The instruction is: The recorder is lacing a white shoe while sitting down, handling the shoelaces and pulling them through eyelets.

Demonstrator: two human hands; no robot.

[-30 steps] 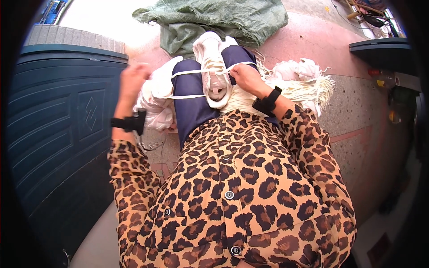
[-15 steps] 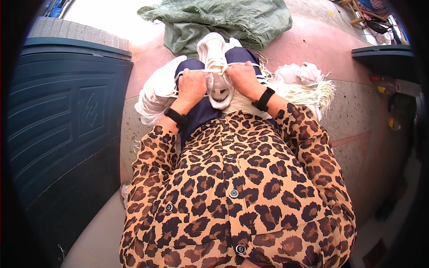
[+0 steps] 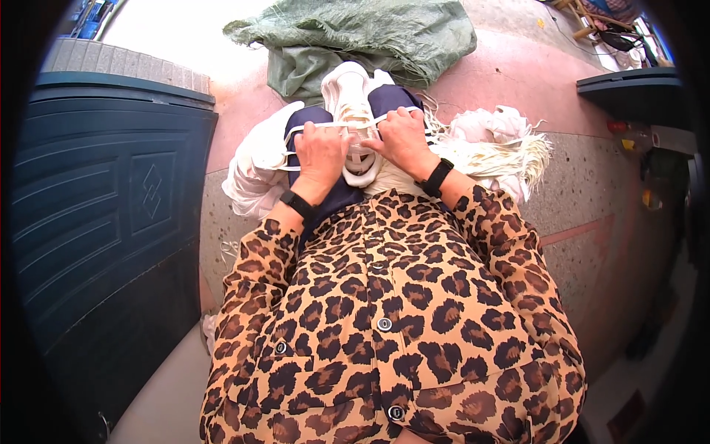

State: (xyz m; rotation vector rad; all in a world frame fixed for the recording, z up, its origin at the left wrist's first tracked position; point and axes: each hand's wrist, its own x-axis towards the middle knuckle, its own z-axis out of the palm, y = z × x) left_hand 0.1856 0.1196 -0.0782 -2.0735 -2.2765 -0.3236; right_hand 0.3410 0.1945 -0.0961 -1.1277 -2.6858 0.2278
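both hands on the lace, shoe between the knees

from my end, through the head camera, i see a white shoe [image 3: 353, 112] between the wearer's knees, its toe pointing away and its opening toward the leopard-print shirt [image 3: 414, 296]. a white lace [image 3: 340, 124] runs sideways across it, out over the dark blue trousers [image 3: 333, 194].

the left hand [image 3: 320, 157] sits just beside the shoe, fingers curled in on the lace. i have the right hand [image 3: 405, 142] on the other side, its fingers also bent around the lace and its thumb reaching over the shoe. i cannot tell how hard either one pinches, since the fingertips are partly hidden. each wrist wears a black band.

to the left i see a pale pile [image 3: 251, 170] against the leg; to the right lies a bundle of cream strands [image 3: 529, 154]. a green sack [image 3: 392, 37] lies on the floor beyond the toe, and a dark blue door [image 3: 111, 170] stands at the left.
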